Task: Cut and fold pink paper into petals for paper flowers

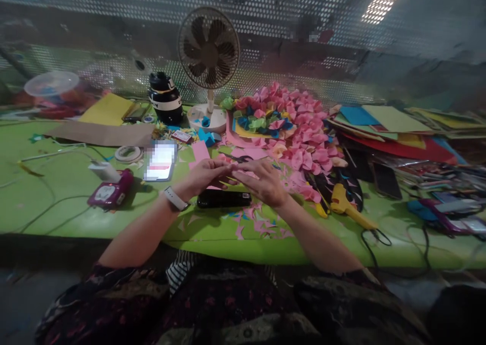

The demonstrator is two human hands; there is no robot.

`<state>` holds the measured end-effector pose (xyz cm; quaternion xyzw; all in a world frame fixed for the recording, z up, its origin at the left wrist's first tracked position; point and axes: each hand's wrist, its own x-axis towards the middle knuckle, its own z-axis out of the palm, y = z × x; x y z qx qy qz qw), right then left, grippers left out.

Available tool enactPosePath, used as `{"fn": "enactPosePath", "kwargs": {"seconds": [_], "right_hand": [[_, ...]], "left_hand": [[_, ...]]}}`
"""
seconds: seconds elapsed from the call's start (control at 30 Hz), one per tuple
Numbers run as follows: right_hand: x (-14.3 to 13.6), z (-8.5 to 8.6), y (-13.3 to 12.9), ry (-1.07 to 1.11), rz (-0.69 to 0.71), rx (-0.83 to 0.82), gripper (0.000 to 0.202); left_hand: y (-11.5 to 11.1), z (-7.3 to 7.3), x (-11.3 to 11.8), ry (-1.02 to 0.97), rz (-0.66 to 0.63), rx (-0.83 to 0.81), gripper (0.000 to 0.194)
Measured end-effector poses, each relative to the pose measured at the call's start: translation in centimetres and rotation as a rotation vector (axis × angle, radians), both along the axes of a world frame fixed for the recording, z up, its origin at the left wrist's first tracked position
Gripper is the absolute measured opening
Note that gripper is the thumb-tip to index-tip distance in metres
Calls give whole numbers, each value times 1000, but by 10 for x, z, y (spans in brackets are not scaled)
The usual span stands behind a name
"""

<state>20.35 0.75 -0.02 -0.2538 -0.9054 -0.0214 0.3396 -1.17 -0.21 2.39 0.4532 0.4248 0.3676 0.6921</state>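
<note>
My left hand (210,177), with a pale watch on its wrist, has its thumb and fingers pinched together. From the other side my right hand (265,181) meets it, fingers bent, the fingertips of both almost touching. A bit of pink shows at the fingertips, but what they hold is too small and blurred to make out. Just beyond the fingers lie dark scissors (243,158), partly hidden. Sheets of pink paper (200,151) are behind and under my left hand. A long black object (218,198) rests on the green table below my hands.
Behind my right hand spreads a heap of pink paper flowers (304,127). A fan (208,51), a black bottle (166,102) and a lit phone (160,161) stand or lie further back and left. Right are a yellow glue gun (351,208) and stacked coloured paper (395,118). Paper scraps (261,226) lie near the edge.
</note>
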Motion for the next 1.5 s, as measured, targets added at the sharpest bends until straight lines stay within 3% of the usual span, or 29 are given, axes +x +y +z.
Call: {"fn": "enactPosePath", "kwargs": {"seconds": [0.07,0.17,0.3,0.4,0.57,0.7,0.9,1.07,1.17,1.33,1.5], "right_hand": [[2,3,8,42,-84,-82,29],[5,8,29,58,-331,-256,33],[5,7,61,-334,-531,-477,34],[0,2,77,-541,-571,-526,28],[-12,-1,91,-642,-582,-525,33],[-13,2,98,-692,-577,-559,28],[4,9,94,-451,-544,-829,14],[25,9,80,85,-487,-1191,14],[26,7,66,356,-370,-1358,24],[11,6,41,549,-118,-1439,38],[1,4,28,568,-54,-1424,41]], "left_hand": [[3,-1,-3,22,51,47,21],[8,-2,-8,75,158,155,20],[15,-8,-10,128,232,194,21],[20,-14,-11,138,299,250,18],[21,-17,-11,66,267,152,18],[21,-17,-8,-100,293,132,18],[24,-18,-7,-261,381,124,25],[24,-20,-7,-269,482,204,39],[25,-22,-7,-317,524,177,44],[24,-23,-6,-324,508,155,22],[20,-21,-3,-242,521,115,20]]}}
